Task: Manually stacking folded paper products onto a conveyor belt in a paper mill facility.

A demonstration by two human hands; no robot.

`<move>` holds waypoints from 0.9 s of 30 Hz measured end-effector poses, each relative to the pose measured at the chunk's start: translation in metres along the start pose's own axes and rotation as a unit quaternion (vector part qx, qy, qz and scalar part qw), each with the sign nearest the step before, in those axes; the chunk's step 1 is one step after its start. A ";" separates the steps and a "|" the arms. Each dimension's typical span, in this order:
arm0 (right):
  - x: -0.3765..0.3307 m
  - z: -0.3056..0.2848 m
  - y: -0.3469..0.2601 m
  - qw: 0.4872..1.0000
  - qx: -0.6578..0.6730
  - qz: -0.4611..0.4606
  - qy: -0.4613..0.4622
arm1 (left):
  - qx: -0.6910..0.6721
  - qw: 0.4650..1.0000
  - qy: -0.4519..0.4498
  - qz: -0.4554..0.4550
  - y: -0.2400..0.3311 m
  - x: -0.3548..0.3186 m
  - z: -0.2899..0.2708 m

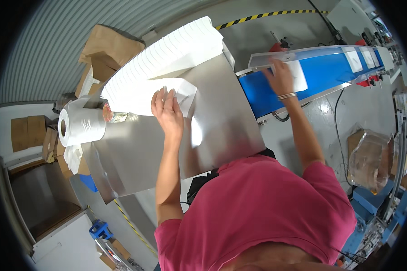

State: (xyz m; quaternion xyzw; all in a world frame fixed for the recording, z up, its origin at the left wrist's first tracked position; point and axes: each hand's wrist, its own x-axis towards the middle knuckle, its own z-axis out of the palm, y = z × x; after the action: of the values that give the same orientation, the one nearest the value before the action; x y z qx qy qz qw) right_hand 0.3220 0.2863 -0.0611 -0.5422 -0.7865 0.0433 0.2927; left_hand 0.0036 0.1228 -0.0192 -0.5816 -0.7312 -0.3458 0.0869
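My left hand (167, 110) rests on top of a loose white paper packet (186, 92), its fingers slightly bent and apart. This packet lies at the front of a long, leaning row of similar white packets (167, 52) on a steel table (217, 108). Over the near end of a blue conveyor belt (321, 70), my right hand (280, 77) is a little blurred, fingers stretched and apart. It is next to a white packet (298, 76) lying flat on the belt; whether the fingers touch it I cannot tell.
A clear plastic guard (321, 53) runs along the belt's far side. More white packets (353, 60) lie farther down it. A white roll (82, 126) stands at the table's left, near cardboard boxes (99, 67). A plastic-wrapped carton (371, 158) is at right.
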 end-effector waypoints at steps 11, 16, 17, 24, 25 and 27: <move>0.039 0.070 -0.171 0.803 0.429 -0.153 -0.385 | 0.000 0.998 -0.021 0.060 0.001 -0.003 -0.011; 0.025 0.082 -0.150 0.842 0.353 -0.213 -0.350 | 0.004 0.999 0.019 0.036 -0.014 0.003 -0.002; 0.011 0.075 -0.144 0.821 0.428 -0.112 -0.362 | 0.015 0.999 0.022 0.041 -0.014 0.005 -0.004; -0.014 0.021 -0.013 0.930 0.215 0.211 -0.209 | 0.048 0.998 0.002 0.039 -0.023 0.002 -0.011; -0.014 0.016 0.017 0.953 0.130 0.206 -0.177 | 0.040 0.998 0.004 0.046 -0.021 0.003 -0.008; -0.021 0.018 0.068 0.982 -0.053 0.153 -0.098 | 0.030 0.998 0.011 0.049 -0.018 0.005 -0.004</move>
State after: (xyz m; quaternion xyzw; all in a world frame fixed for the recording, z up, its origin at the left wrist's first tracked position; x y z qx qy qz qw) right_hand 0.3737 0.2999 -0.1110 -0.6644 -0.7199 0.0984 0.1751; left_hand -0.0160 0.1232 -0.0208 -0.6104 -0.7106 -0.3253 0.1293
